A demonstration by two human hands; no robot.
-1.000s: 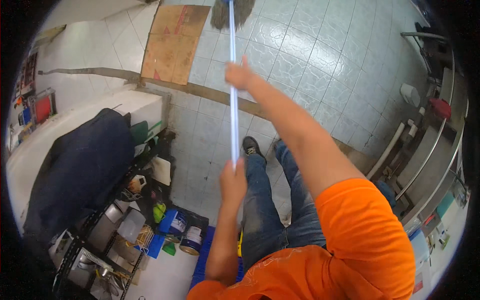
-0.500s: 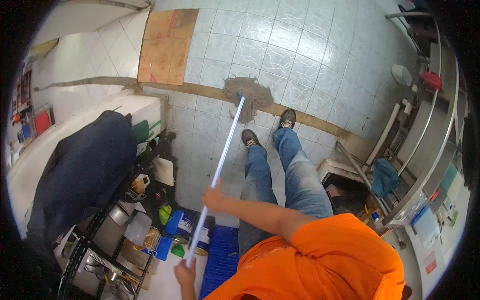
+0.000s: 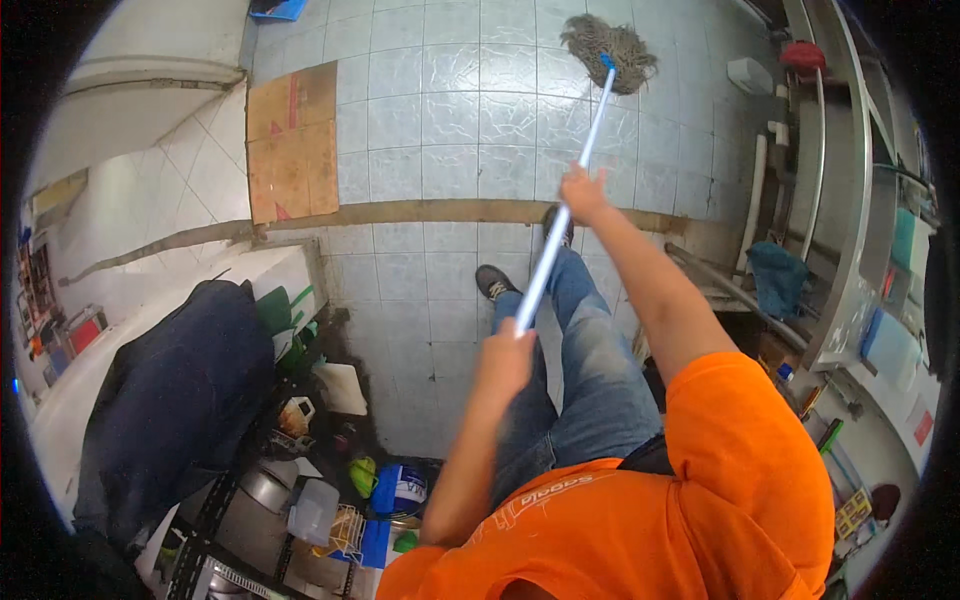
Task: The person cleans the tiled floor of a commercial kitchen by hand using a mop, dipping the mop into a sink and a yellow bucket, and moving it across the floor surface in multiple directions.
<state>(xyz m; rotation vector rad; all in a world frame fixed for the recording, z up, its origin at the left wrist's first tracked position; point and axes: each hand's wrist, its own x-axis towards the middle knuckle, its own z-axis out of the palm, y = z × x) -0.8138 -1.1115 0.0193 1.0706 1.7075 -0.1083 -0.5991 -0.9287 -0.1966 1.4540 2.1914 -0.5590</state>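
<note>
The single view is taken from the person's head, above the fingers (image 3: 512,345), and is aimed steeply down. The orange shirt (image 3: 600,530) is caught nearest, behind the fingers; beyond them, the tiled floor (image 3: 450,125) is shown farther off, straight edges being bowed toward the rim.

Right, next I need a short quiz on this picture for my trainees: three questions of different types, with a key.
1. Which hand is on the handle nearer the mop head?
2. True or false: in the picture, the cardboard lies left of the mop head.
3. The shirt is: A) green; B) orange; C) grey.

Key: 1. The right hand. 2. True. 3. B.
</note>
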